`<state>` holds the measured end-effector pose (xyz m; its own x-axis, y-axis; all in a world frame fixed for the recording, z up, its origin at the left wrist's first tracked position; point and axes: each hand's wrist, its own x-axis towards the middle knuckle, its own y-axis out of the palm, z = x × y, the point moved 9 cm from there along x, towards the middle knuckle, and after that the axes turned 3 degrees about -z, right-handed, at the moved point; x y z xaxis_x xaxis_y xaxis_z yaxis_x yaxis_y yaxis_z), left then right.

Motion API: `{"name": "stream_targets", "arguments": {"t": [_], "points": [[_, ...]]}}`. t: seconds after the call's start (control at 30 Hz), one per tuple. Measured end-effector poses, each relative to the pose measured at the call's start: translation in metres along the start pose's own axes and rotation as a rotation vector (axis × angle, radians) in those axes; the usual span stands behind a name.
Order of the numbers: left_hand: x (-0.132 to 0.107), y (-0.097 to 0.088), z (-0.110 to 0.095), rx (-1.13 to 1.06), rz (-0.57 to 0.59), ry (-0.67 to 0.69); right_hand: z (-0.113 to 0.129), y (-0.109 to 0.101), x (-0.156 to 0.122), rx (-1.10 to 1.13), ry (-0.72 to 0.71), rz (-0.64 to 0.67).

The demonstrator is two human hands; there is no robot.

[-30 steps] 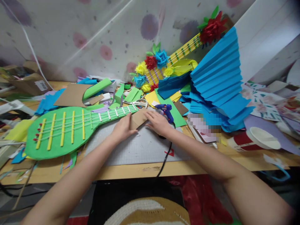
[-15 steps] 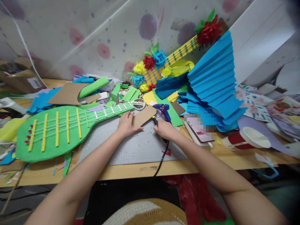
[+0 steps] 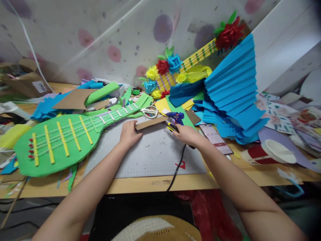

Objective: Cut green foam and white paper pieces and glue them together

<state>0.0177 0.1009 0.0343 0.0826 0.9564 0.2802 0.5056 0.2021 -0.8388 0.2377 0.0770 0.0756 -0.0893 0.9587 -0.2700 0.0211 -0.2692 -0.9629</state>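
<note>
My left hand [image 3: 130, 134] grips the left end of a small brown cardboard piece [image 3: 152, 123], which is tilted up above the grey cutting mat [image 3: 150, 160]. In my right hand [image 3: 187, 136] is a yellow and black utility knife [image 3: 172, 127], its front end close to the cardboard's right end. Just behind the knife lies a blue glue gun [image 3: 177, 116], partly hidden by my right hand. White-handled scissors [image 3: 150, 112] rest behind the cardboard. To the left of my left hand is a green paper-covered toy guitar [image 3: 56, 142] with yellow strips and white strings.
A phone [image 3: 217, 139] and a red-and-white paper cup [image 3: 269, 152] stand to the right. Pleated blue paper [image 3: 233, 87] rises behind them. A flower-decorated yellow guitar [image 3: 198, 55] leans at the back. A black cable [image 3: 175, 172] crosses the mat's front edge.
The cardboard has tipped so that it shows narrower, and my left hand has shifted slightly left with it. My right hand and the knife have moved slightly right. The view has shifted a little.
</note>
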Motion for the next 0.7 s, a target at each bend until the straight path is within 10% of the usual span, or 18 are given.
{"name": "stream_targets", "arguments": {"t": [0.53,0.7], "points": [[-0.003,0.006,-0.019,0.016,0.072,0.122,-0.012,0.006,-0.015,0.128,-0.144,0.271],[-0.008,0.001,-0.014,0.024,0.069,0.086,0.004,0.003,-0.005,0.287,-0.24,0.175]]}}
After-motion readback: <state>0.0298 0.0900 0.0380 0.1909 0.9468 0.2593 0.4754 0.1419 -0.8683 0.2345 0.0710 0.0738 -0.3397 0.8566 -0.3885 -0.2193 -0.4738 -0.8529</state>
